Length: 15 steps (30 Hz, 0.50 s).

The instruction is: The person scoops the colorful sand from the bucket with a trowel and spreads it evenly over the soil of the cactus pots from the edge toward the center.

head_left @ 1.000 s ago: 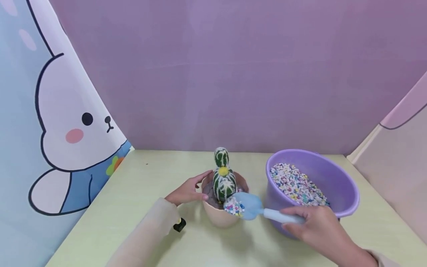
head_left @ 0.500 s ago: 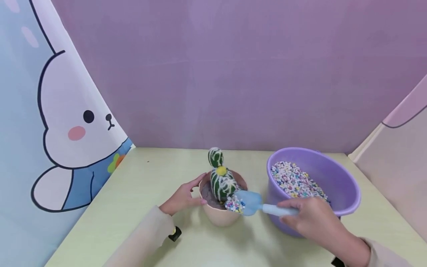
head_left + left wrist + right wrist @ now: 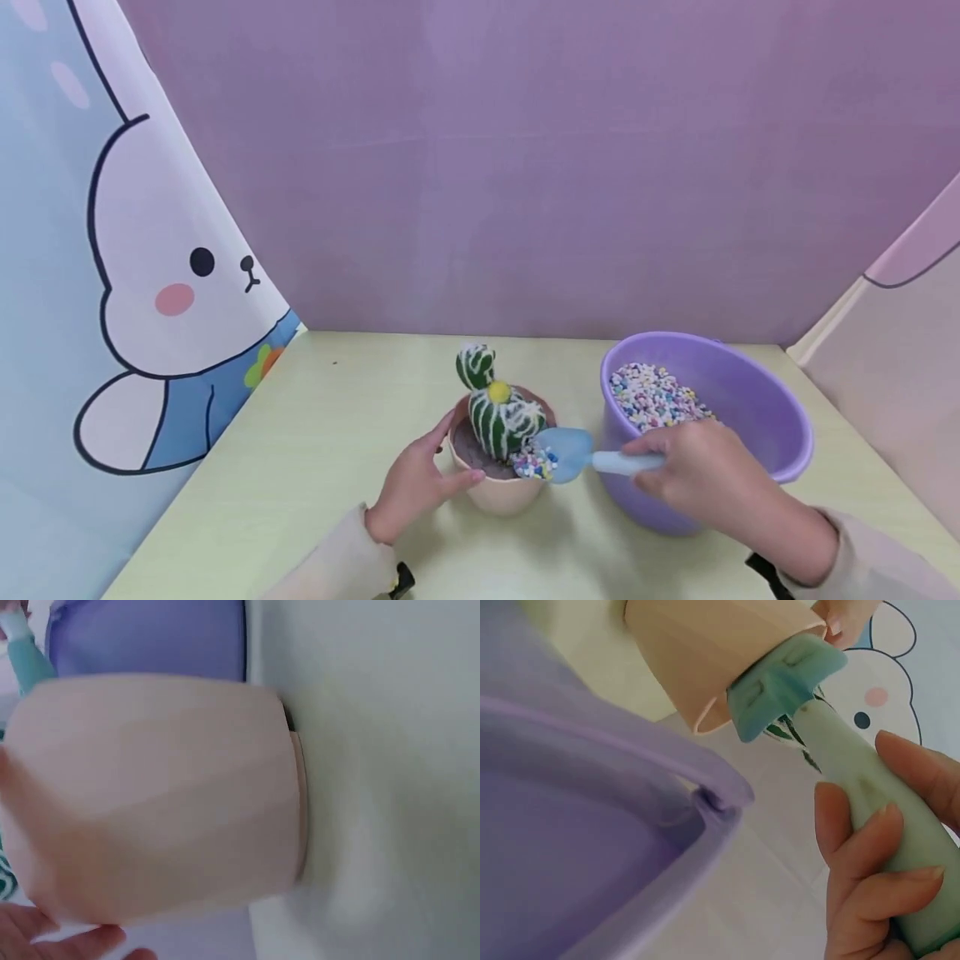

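Note:
In the head view, a peach flower pot [image 3: 504, 498] stands on the table with grey soil-like filling and a green cactus [image 3: 501, 425] with white fuzz and a yellow flower. The cactus leans to the left. My left hand [image 3: 418, 482] holds the pot at its left side, thumb on the front rim; fingertips [image 3: 82, 943] show along its wall in the left wrist view. My right hand [image 3: 708, 462] grips the handle of a light blue trowel [image 3: 572, 452]. Its blade lies over the pot's right rim, colourful small pebbles [image 3: 532, 462] at its tip against the cactus base.
A purple bucket [image 3: 648, 500] partly filled with colourful pebbles [image 3: 656, 396] stands right of the pot, under and behind my right hand. Behind the pale table [image 3: 360, 400] rises a purple backdrop [image 3: 525, 167], with a rabbit-print sheet [image 3: 180, 250] at left.
The cactus has tipped further left, its top moving away from the trowel. My left hand has shifted, its thumb reaching further along the front rim. The trowel stays at the right rim.

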{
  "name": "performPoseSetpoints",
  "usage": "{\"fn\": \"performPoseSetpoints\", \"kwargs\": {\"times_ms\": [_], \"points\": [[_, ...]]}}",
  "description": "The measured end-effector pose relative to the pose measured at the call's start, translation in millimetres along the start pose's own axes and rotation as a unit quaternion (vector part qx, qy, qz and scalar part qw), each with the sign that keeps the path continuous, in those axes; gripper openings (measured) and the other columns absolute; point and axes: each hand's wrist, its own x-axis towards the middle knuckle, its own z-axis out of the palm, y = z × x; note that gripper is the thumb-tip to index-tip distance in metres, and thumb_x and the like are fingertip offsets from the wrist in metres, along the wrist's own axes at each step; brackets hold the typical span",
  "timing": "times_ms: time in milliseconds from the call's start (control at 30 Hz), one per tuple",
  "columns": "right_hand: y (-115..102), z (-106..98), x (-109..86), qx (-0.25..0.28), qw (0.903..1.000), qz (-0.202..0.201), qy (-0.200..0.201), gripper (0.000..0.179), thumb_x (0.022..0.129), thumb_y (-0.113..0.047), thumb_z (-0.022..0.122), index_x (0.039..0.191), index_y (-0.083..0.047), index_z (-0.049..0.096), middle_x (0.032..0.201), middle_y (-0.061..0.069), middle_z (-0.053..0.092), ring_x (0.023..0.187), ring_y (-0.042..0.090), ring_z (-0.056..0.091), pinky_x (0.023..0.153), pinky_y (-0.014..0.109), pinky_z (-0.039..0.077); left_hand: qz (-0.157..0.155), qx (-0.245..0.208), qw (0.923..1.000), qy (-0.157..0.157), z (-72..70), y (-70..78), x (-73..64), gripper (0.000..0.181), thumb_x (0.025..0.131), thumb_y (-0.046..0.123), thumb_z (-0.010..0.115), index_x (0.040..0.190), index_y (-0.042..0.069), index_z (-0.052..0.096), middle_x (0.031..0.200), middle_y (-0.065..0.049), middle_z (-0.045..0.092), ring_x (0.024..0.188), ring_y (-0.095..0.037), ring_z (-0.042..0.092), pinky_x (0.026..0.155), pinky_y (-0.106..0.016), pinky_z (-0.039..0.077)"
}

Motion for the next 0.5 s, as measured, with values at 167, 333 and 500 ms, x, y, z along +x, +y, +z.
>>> {"fn": "performPoseSetpoints", "kwargs": {"times_ms": [167,333,500], "points": [[-0.7,-0.7,3.7,-0.025,0.9995,-0.017,0.002,0.020,0.065,-0.010,0.078,0.084,-0.014,0.078,0.068,-0.010,0.069,0.047,-0.002,0.034,0.046,0.022,0.034,0.015,0.007,0.9998,0.015,-12.6,-4.6,-4.3,0.071,0.072,0.031,0.083,0.131,0.002,0.057,0.115,-0.018,0.065,0.099,-0.035,0.061,0.079,-0.046,0.051],[-1.5,-2.6,5.4,-0.038,0.9991,-0.017,-0.004,0.019,0.065,-0.011,0.078,0.083,-0.014,0.078,0.067,-0.009,0.069,0.048,-0.001,0.033,0.047,0.023,0.033,0.071,-0.055,0.9938,-0.066,-18.8,-31.9,18.5,0.081,0.074,0.022,0.083,0.141,-0.002,0.043,0.134,-0.024,0.050,0.120,-0.044,0.046,0.095,-0.063,0.039],[-2.7,-4.1,6.0,-0.045,0.9987,-0.021,-0.010,0.018,0.065,-0.011,0.079,0.082,-0.014,0.078,0.067,-0.008,0.070,0.049,-0.001,0.035,0.047,0.023,0.034,0.107,-0.113,0.9770,-0.145,-19.2,-50.5,37.9,0.097,0.076,0.048,0.077,0.146,-0.004,0.033,0.143,-0.028,0.040,0.128,-0.049,0.036,0.099,-0.066,0.032]]}}
